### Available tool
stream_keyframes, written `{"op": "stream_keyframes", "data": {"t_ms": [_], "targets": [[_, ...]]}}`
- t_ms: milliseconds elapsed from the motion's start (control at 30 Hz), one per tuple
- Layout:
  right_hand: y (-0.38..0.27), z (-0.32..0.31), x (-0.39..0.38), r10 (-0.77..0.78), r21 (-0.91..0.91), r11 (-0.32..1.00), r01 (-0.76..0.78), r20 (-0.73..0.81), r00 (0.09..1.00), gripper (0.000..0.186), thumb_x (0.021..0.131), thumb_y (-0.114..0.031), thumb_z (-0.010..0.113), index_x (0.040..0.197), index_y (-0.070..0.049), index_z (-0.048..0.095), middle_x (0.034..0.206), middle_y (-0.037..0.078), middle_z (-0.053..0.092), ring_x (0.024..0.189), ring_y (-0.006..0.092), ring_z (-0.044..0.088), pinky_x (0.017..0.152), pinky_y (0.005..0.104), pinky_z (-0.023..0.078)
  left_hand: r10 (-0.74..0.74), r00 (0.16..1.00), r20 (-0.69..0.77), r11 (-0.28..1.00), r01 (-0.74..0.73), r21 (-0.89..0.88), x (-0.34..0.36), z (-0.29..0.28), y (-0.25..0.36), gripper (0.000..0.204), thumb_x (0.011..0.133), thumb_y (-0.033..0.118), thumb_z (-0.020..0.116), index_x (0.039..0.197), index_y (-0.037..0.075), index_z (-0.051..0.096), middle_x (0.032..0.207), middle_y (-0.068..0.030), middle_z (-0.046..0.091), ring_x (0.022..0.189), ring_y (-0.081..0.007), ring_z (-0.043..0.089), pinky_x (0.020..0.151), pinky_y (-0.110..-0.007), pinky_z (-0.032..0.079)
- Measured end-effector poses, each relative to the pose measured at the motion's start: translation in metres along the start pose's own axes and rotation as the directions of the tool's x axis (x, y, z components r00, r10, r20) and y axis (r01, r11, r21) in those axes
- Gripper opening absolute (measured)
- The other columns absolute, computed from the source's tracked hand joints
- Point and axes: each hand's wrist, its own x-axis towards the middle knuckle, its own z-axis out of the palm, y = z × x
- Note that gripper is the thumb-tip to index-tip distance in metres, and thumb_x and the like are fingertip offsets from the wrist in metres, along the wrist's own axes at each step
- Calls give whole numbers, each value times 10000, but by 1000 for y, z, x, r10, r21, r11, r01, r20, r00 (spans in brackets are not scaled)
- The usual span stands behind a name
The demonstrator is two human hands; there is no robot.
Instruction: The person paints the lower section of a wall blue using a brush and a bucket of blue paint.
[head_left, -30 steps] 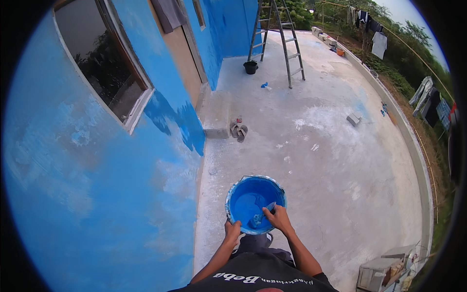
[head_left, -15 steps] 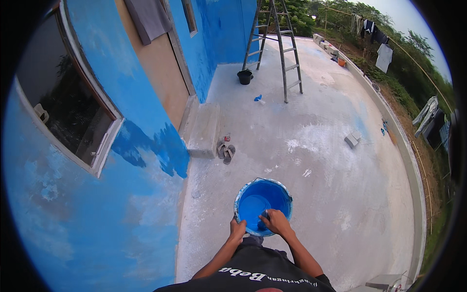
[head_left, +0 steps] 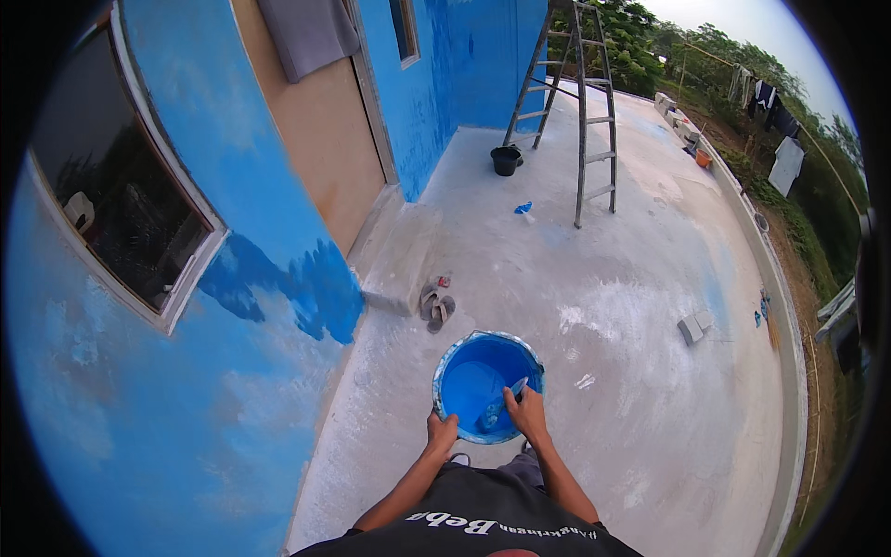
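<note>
Left hand: the left hand [head_left: 443, 431] is closed on the near-left rim of the bucket, thumb showing at the edge; its other fingers are hidden behind the side.
Right hand: the right hand [head_left: 525, 410] is closed around a paint-coated tool [head_left: 491, 414], probably a brush, over the near-right rim; whether it also touches the rim, I cannot tell.
Arm pose: both forearms reach forward from the near edge, the hands set apart on either side of the bucket's near half, the right one turned inward.
Blue bucket: the bucket [head_left: 495, 346] sits just in front of the dark shirt [head_left: 464, 506], mouth up; whether anything supports it from below is hidden.
Bucket handling: the blue paint [head_left: 467, 390] inside likely makes it weighty and ready to slop if tipped; the smeared rim looks slippery, so opposite sides of the rim seem the surest hold.
Tool handling: it looks light, with a wet, soft lower end; the bare upper handle is the place to grip.
Left side: a patchy blue wall [head_left: 176, 399] with a window [head_left: 121, 176].
Beyond: slippers [head_left: 436, 307] beside a concrete step [head_left: 394, 278].
Far: a ladder [head_left: 598, 139] and a black pail [head_left: 506, 161].
Right side: a grey block [head_left: 692, 329] on the concrete floor [head_left: 640, 418].
</note>
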Motion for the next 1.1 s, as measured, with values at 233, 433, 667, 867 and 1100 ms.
{"op": "stream_keyframes", "data": {"t_ms": [233,433,667,867,1100], "targets": [[40,-43,78,-167,-171,962,211,242,956,404,851,-293,618,706,83,589,662,287,599,603,422,614,560,483,462,-195,965,-175,934,129,-332,-21,81,15,486,771,-22,486,1256,-45,480,1160,-196,578,1034,-289,590,875,-375,491],[38,-70,95,-522,47,832,553,404,751,354,859,-273,648,714,37,556,678,247,574,622,409,584,572,458,447,-27,929,-369,952,-89,-294,-21,120,-61,418,750,-25,498,1169,-20,507,1040,-151,596,926,-281,621,756,-422,540],[55,-49,70,-644,337,716,612,656,393,370,880,-280,637,720,41,547,665,245,554,603,398,569,558,444,435,-38,784,-619,974,-109,-197,-83,150,-28,431,780,-38,474,1206,-19,535,1062,-141,628,930,-226,606,831,-329,467],[59,-42,65,-441,333,892,306,790,427,400,917,-307,588,754,58,610,644,175,646,565,243,650,552,359,503,-69,724,-687,929,-204,-309,-107,146,-81,443,783,-37,468,1223,-34,518,1094,-142,618,969,-232,599,851,-324,464],[112,-38,56,-370,190,901,390,806,462,429,889,-328,604,722,66,624,656,187,662,599,263,676,573,366,535,-69,664,-744,864,-333,-377,-134,167,-120,492,777,-65,453,1267,-39,483,1160,-149,590,1023,-241,584,880,-319,452]]}}
